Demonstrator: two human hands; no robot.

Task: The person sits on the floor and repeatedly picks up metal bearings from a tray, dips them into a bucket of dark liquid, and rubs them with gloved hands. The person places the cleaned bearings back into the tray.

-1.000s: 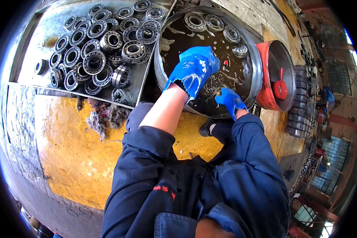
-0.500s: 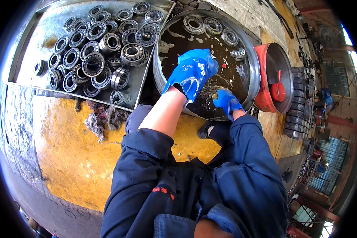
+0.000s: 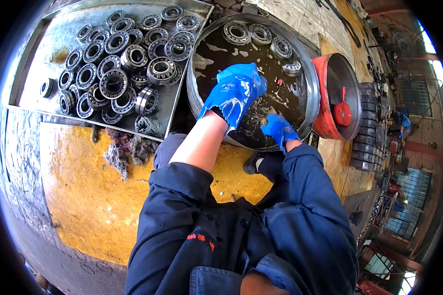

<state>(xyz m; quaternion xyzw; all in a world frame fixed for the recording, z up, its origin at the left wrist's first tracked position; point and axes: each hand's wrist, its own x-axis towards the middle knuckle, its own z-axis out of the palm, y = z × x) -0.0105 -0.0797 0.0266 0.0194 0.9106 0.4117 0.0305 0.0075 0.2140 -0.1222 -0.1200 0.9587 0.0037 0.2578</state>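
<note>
My left hand (image 3: 239, 89), in a torn blue rubber glove, is closed over the dark liquid in a round metal tub (image 3: 312, 93). What its fingers grip is hidden beneath the glove. Nearer the tub's front right, my right hand (image 3: 280, 129), also gloved in blue, is closed on a small tan, bristly-looking thing (image 3: 269, 117) too indistinct to name. Along the far inside of the tub lie several roller bearings (image 3: 236, 33). A small red thing (image 3: 279, 82) shows on the liquid beyond my right hand.
Left of the tub, a metal tray (image 3: 32, 105) carries many bearings (image 3: 114, 83) and a grey cloth (image 3: 147, 125). Frayed rags (image 3: 116, 157) lie on the yellow floor plate (image 3: 83, 196). At right stand a red drum (image 3: 325, 98) holding a red ladle (image 3: 342, 110), and a stack of dark rings (image 3: 368, 132).
Both hands stay low over the tub. My right hand has shifted slightly, and the tan thing in it shows a little more. The whole view has drifted slightly.
</note>
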